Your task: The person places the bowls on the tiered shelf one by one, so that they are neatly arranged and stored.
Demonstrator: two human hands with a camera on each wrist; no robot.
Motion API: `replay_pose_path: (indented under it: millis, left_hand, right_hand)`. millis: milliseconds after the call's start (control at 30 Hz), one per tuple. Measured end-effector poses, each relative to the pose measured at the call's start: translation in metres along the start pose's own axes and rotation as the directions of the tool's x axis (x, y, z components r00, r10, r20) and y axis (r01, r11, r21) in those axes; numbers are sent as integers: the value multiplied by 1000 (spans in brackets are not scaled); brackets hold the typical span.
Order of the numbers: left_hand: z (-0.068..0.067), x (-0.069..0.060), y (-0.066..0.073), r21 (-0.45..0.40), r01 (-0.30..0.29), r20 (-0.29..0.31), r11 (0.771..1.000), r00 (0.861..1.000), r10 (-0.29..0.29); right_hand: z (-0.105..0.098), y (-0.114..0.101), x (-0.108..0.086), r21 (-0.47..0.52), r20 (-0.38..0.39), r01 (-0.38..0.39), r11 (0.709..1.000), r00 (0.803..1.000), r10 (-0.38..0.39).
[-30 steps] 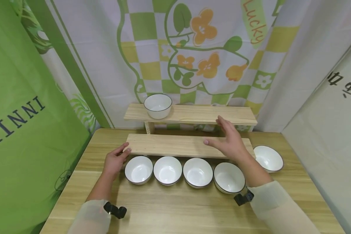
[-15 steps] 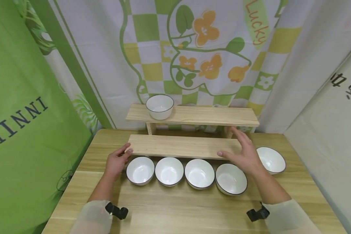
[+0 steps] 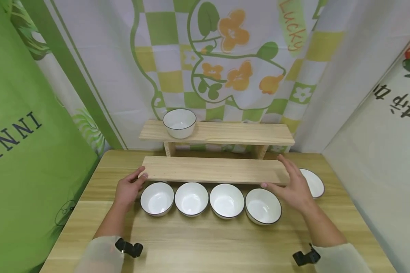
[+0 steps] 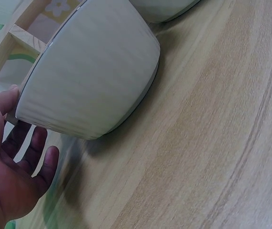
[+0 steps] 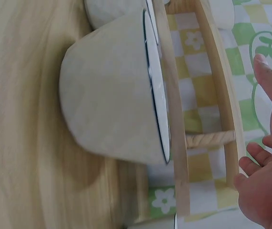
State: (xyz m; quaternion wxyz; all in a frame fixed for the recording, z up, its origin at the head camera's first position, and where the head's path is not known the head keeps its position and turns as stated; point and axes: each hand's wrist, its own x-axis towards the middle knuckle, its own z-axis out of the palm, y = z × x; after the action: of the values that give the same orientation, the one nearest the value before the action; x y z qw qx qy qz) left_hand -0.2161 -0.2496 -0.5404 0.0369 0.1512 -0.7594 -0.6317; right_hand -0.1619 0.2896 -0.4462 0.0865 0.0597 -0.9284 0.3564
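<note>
A two-tier wooden shelf stands on the table, its lower board [image 3: 212, 169] in front of and below its upper board [image 3: 239, 132]. At the lower board's left end, my left hand [image 3: 128, 189] holds the corner between thumb and fingers; the left wrist view shows this beside a bowl [image 4: 93, 67]. Around the right end, my right hand [image 3: 295, 189] is spread, thumb near the front edge; contact is unclear. A row of several white dark-rimmed bowls [image 3: 227, 201] sits before the board. The rightmost bowl [image 5: 112, 90] shows large in the right wrist view.
One white bowl [image 3: 179, 123] stands on the upper board's left part. Another bowl [image 3: 313, 183] is on the table beyond my right hand, partly hidden. A patterned curtain [image 3: 225, 57] hangs behind, with a green cloth [image 3: 30, 159] at left. The table [image 3: 205, 242] extends toward me.
My right hand has moved right and slightly down, from over the lower board to its right end. The left hand stays at the left end; the view shifts slightly.
</note>
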Motion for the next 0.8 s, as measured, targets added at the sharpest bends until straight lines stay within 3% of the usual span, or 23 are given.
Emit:
replay_pose_path:
  millis: [133,433,800]
  left_hand:
    - [-6,-1,1,-11,-3,8,1000,1000,3]
    - [-5,0,1,-5,-13,18,1000,1000,13]
    - [-5,0,2,-8,-17,25,1000,1000,17]
  right_hand:
    - [-1,7,-4,-20,-29,7,1000,1000,-7]
    - [-10,31,-15,-15,-56,-29,999,998,28]
    - [-20,53,-25,7,-58,-115,993,992,115]
